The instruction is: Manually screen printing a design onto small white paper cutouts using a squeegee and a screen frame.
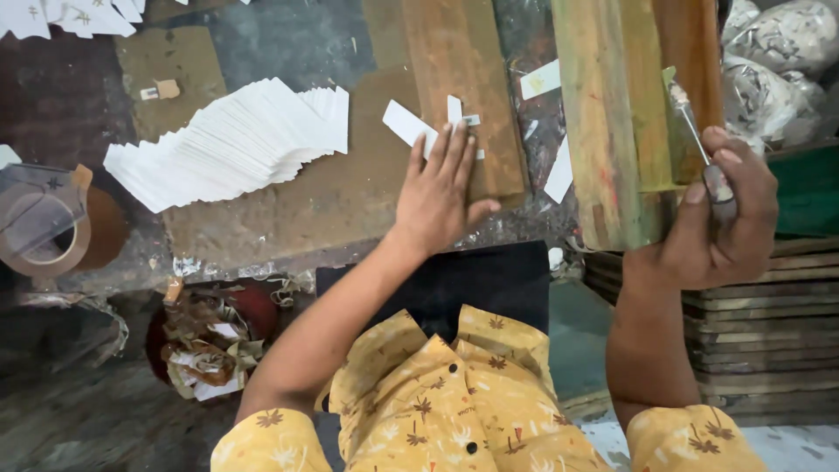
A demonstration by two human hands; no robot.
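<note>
My left hand (437,192) lies flat, fingers together, on the worn worktable (332,205), its fingertips on a white paper strip (409,124) beside a brown wooden board (459,87). My right hand (721,218) is closed around the dark handle of a thin metal tool (695,131), whose tip points up and left against a tall stained wooden block (612,114). A fanned stack of white paper slips (232,144) lies to the left of my left hand.
A roll of brown tape in a dispenser (44,232) sits at the left edge. A bin of scrap paper (210,336) stands below the table. Stacked wooden boards (769,323) and crumpled plastic bags (778,52) are on the right.
</note>
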